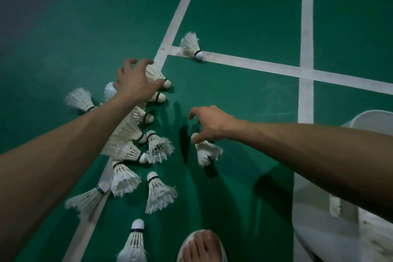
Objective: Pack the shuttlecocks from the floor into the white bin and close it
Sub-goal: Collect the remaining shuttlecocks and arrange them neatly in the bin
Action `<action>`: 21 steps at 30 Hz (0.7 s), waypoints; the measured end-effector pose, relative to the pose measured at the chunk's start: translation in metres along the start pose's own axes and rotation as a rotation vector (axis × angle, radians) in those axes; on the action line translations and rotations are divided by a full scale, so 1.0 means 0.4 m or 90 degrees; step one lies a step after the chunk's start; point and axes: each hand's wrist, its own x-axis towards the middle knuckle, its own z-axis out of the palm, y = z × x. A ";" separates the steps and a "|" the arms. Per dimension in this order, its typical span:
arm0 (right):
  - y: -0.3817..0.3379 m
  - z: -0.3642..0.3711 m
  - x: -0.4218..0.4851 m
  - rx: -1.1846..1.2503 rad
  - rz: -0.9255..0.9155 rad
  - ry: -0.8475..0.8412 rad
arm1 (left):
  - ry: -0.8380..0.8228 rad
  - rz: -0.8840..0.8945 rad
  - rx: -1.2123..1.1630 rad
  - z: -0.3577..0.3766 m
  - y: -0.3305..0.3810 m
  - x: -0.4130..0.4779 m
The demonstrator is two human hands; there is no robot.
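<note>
Several white feather shuttlecocks lie scattered on the green court floor, most in a cluster (136,140) at the left centre. My left hand (134,81) reaches over the top of the cluster and its fingers curl round one shuttlecock (158,77). My right hand (209,123) pinches the cork end of a single shuttlecock (207,152) that lies apart from the cluster. One more shuttlecock (191,45) sits alone on a white line farther away. The white bin (319,208) stands at the lower right, partly hidden by my right forearm, with a shuttlecock (335,205) inside.
White court lines (306,49) cross the green floor. A round white lid or container (374,119) shows at the right edge above my forearm. My foot in a white sandal (202,247) is at the bottom centre.
</note>
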 end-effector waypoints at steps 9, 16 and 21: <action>0.028 0.002 0.026 0.038 -0.003 -0.082 | -0.126 0.032 -0.020 0.029 0.014 0.061; 0.044 -0.020 0.046 0.062 0.022 -0.036 | -0.240 0.066 -0.077 0.035 0.034 0.045; 0.071 -0.093 0.043 0.116 0.009 0.062 | -0.253 0.091 -0.115 0.029 0.056 0.014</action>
